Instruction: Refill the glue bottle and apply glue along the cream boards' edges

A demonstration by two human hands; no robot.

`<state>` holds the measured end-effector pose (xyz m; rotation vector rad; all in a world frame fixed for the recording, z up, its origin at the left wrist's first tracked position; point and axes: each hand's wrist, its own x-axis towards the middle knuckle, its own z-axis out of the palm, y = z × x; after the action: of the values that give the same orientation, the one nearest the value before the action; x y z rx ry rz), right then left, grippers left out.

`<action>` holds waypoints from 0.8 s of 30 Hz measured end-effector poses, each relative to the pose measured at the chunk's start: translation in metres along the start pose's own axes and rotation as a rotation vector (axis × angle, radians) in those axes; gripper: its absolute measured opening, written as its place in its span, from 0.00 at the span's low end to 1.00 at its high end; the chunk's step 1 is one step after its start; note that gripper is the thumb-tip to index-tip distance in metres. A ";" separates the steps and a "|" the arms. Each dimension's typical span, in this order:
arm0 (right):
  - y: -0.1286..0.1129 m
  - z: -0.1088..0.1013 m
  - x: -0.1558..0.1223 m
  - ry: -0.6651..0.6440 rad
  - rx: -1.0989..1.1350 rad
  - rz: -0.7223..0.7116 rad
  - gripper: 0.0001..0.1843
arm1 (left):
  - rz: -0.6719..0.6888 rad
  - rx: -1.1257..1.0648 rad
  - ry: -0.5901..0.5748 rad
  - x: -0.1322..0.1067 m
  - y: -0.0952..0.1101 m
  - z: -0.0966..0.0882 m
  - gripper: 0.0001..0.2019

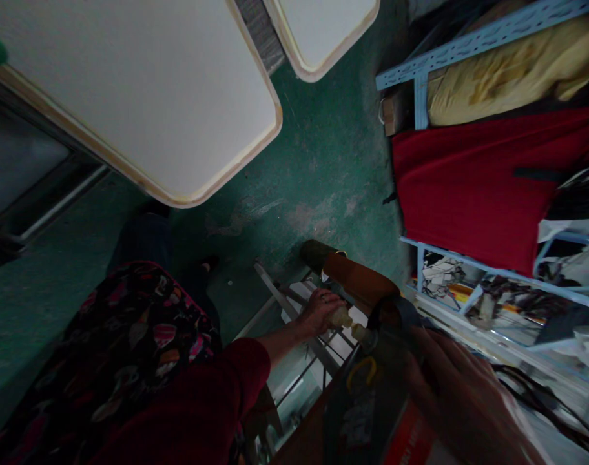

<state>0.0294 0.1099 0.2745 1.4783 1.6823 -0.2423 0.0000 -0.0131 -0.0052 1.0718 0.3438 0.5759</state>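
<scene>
My left hand (320,311) reaches out from a dark red sleeve. Its fingers are closed round a yellowish, rounded piece (341,316), whose kind I cannot make out. Close to the camera is a dark power tool (357,413) with a red label and a yellow hook-shaped mark. A second yellowish tip (358,331) shows at its front end, near the left fingers. My right hand (462,387) is blurred and lies over the tool's right side, apparently gripping it. An orange-brown cylinder (360,278) with a dark green end stretches just beyond both hands.
A pale board with rounded corners (144,84) fills the upper left, with a second board (328,29) beside it. Blue metal shelving (422,97) lines the right side, with a red cloth (473,187) hanging over it. Below the hands stands a metal frame (318,355) on the green floor (318,161).
</scene>
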 end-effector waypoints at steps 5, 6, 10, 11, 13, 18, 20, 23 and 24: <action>0.000 -0.001 0.001 0.012 -0.014 -0.033 0.17 | -0.005 0.004 0.012 0.000 -0.005 0.006 0.29; 0.000 -0.001 0.001 0.009 -0.012 -0.028 0.17 | -0.007 0.014 0.002 0.000 -0.005 0.007 0.30; 0.000 -0.002 0.000 -0.011 0.026 0.009 0.16 | 0.007 0.038 -0.007 0.000 -0.004 0.006 0.28; 0.000 -0.002 0.000 -0.019 0.040 0.016 0.16 | 0.015 0.034 0.005 0.000 -0.003 0.005 0.27; -0.001 -0.002 -0.001 -0.041 0.054 0.029 0.16 | 0.027 0.026 0.018 0.000 -0.001 0.003 0.27; -0.001 0.000 0.001 -0.028 0.024 0.027 0.16 | -0.023 0.048 -0.036 0.001 0.001 0.000 0.27; -0.001 0.001 0.001 -0.018 0.005 0.006 0.16 | -0.034 0.052 -0.048 0.001 0.001 0.000 0.28; -0.002 0.001 0.003 0.018 -0.031 -0.023 0.17 | -0.050 0.060 -0.041 0.000 -0.001 0.002 0.28; -0.002 0.001 0.003 0.024 -0.035 -0.026 0.17 | -0.055 0.060 -0.040 -0.001 -0.001 0.003 0.28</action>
<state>0.0280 0.1106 0.2705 1.4392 1.7175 -0.2086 0.0014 -0.0159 -0.0053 1.1264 0.3562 0.4970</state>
